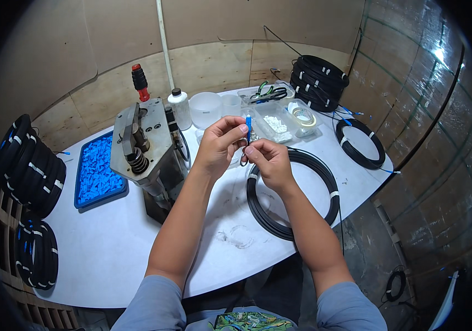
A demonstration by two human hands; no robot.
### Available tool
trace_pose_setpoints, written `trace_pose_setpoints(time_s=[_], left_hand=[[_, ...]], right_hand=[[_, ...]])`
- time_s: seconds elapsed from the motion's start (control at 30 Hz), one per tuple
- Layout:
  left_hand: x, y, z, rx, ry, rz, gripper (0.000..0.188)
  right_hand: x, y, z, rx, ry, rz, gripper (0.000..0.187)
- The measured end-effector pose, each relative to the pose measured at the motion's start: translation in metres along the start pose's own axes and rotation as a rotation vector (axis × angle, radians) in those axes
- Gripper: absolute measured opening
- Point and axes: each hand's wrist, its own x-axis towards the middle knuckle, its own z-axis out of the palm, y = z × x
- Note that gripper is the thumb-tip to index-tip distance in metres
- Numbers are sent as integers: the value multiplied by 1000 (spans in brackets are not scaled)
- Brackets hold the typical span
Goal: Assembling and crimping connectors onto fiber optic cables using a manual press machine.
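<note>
Above the middle of the white table, my left hand [220, 146] pinches a small blue cable connector [248, 122] upright between thumb and fingers. Just below it my right hand [270, 160] is closed, thumb and forefinger pressed together at the connector's lower end, where a thin black cable seems to enter. The fingers hide the exact joint. Under and to the right of my right hand lies a coil of black cable [253, 201], bound with white tape. My right forearm crosses over part of this coil.
A metal hand press [153, 135] stands left of my arms, beside a blue tray [100, 202] full of small blue parts. Behind my hands are a white bottle [179, 109], a plastic tub [205, 110] and a clear box [288, 140] of white pieces. Stacked cable coils [318, 83] stand back right.
</note>
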Motion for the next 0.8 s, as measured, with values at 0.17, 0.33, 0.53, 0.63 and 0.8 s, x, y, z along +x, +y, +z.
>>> trace_pose_setpoints(time_s=[0.17,0.33,0.53,0.63,0.8], left_hand=[[0,0,0,-21,15,16,13],[0,1,3,-21,0,-15,14],[-1,4,-2,-39,-61,-81,16],[-1,4,-2,-48,-74,-93,15],[0,2,-2,-37,-57,-75,15]], right_hand=[[0,-1,0,-21,-1,9,12],[0,0,0,-15,-2,2,13],[1,0,0,-17,-27,-9,14],[0,1,0,-11,-30,-6,14],[1,1,-1,-6,-30,-6,14]])
